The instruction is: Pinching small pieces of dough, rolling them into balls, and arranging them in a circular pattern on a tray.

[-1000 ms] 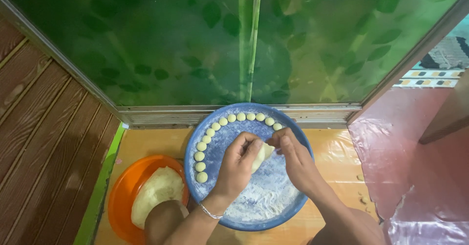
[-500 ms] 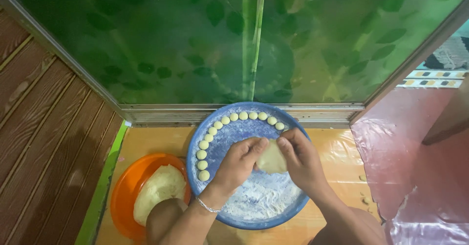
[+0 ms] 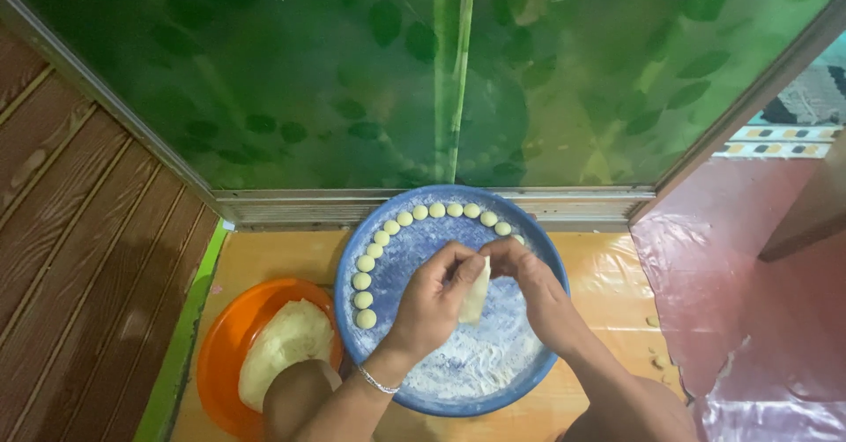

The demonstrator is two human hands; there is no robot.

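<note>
A round blue tray (image 3: 538, 239) dusted with white flour lies on the floor in front of me. Several small pale dough balls (image 3: 389, 228) line its far-left rim in an arc. Both hands hover over the tray's middle and share one strip of pale dough (image 3: 476, 292). My left hand (image 3: 432, 305) pinches the strip from the left, a thin bracelet on its wrist. My right hand (image 3: 533, 288) grips the strip's upper end from the right.
An orange bowl (image 3: 216, 358) with a large lump of dough (image 3: 286, 345) sits left of the tray. Behind is a green leaf-patterned glass door (image 3: 423, 72) with a metal track. Brown wood panelling runs along the left. Pink plastic sheeting (image 3: 749, 319) covers the floor at right.
The dough piece between my hands has been pulled from a rounder lump into a longer hanging strip. Both hands stayed over the tray's middle.
</note>
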